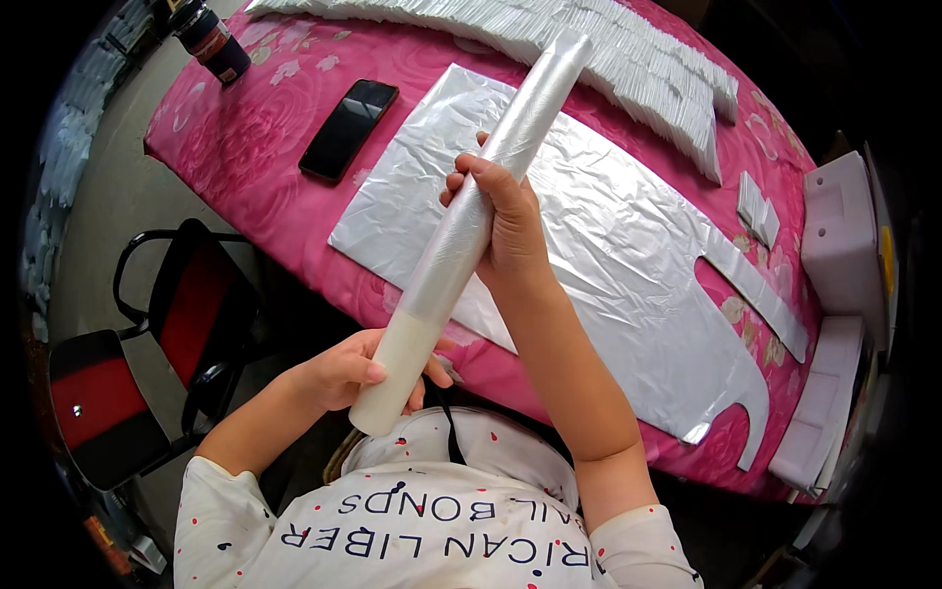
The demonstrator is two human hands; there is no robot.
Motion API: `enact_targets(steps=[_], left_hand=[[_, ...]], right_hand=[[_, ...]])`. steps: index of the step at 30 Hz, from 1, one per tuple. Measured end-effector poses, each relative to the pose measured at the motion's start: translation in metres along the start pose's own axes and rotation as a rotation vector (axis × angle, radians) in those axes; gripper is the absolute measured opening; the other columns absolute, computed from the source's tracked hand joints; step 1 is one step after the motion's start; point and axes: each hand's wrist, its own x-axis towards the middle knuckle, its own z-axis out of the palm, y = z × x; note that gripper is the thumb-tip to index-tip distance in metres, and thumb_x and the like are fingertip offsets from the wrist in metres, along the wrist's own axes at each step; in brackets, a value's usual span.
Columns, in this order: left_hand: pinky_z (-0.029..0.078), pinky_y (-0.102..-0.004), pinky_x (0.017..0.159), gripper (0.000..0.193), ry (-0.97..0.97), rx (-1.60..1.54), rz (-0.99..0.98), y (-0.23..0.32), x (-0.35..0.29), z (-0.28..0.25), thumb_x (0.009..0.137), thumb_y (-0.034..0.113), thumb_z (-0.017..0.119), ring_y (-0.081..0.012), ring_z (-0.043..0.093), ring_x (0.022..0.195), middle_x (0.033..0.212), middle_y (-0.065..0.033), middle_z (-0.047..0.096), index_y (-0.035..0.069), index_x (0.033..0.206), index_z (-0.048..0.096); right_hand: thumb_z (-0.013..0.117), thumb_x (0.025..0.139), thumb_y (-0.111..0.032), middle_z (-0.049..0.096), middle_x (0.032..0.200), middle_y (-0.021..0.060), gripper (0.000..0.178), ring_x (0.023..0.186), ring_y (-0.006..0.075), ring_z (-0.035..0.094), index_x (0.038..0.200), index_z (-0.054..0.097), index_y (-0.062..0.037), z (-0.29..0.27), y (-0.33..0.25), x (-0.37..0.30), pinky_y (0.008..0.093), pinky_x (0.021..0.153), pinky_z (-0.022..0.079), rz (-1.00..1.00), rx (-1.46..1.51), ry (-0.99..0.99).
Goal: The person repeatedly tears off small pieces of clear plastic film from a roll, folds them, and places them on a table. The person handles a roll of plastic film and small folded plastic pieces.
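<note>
A long roll of clear plastic film (446, 250) is held aslant above the table, its lower end near my body and its upper end toward the far side. My right hand (505, 211) wraps round the roll above its middle. Around the bare, whitish lower end curl the fingers of my left hand (351, 368), thumb on top. Beneath the roll, a stack of silvery-white plastic bags (608, 236) with cut-out handles lies flat and slightly wrinkled on the pink flowered tablecloth (221, 137).
Rows of folded white plastic packets (628, 59) line the far edge, with a smaller bundle (758, 211) at right. A black phone (348, 130) and dark cup (209, 41) are at the left. White boxes (839, 221) stand at the right edge. A red-and-black chair (147, 353) is on the left.
</note>
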Motion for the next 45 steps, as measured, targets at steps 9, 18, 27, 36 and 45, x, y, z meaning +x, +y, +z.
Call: enact_targets(steps=[9,18,27,36,45], left_hand=[[0.048,-0.028,0.057,0.055,-0.299,-0.134,-0.174,-0.036,0.046,0.039,0.069,0.03,0.074,-0.0128,0.055,0.063,0.076,-0.006,0.054,0.0,0.108,0.05],[0.048,-0.0274,0.058,0.045,0.245,0.646,-0.001,-0.068,0.081,0.058,0.088,0.045,0.053,-0.0134,0.056,0.063,0.079,-0.0056,0.055,0.005,0.106,0.045],[0.044,-0.0254,0.049,0.075,0.016,0.347,-0.464,-0.068,0.06,0.032,0.07,0.06,0.065,-0.0121,0.052,0.052,0.065,-0.0045,0.052,0.0,0.113,0.052],[0.044,-0.0245,0.049,0.071,0.037,0.306,-0.476,-0.066,0.052,0.025,0.07,0.052,0.07,-0.0123,0.053,0.053,0.067,-0.0051,0.053,-0.001,0.113,0.052],[0.045,-0.024,0.054,0.075,0.038,0.44,-0.521,-0.064,0.05,0.015,0.068,0.055,0.07,-0.0115,0.054,0.055,0.073,-0.0067,0.057,-0.001,0.114,0.052]], right_hand=[[0.069,0.075,-0.021,0.054,0.085,0.0051,0.064,0.076,0.0144,0.057,0.123,0.032,-0.0011,-0.024,-0.048,-0.079,0.0318,0.073,0.05,-0.051,0.094,-0.143],[0.068,0.08,-0.015,0.055,0.095,0.0094,0.062,0.087,0.0188,0.059,0.126,0.031,0.0046,-0.084,-0.023,-0.125,0.0336,0.078,0.05,-0.027,-0.279,0.187],[0.066,0.081,-0.015,0.054,0.102,0.011,0.059,0.088,0.0123,0.054,0.127,0.036,0.0056,-0.187,-0.126,-0.098,0.0226,0.074,0.044,-0.38,-0.564,0.535],[0.063,0.084,-0.028,0.061,0.086,0.0019,0.03,0.074,0.0079,0.054,0.098,0.062,-0.0007,-0.191,-0.154,-0.098,0.0236,0.068,0.045,0.056,-0.935,0.284],[0.063,0.085,-0.018,0.056,0.066,-0.003,0.016,0.059,0.0038,0.048,0.08,0.063,-0.0026,-0.204,-0.153,-0.096,0.02,0.053,0.039,0.01,-1.066,0.224]])
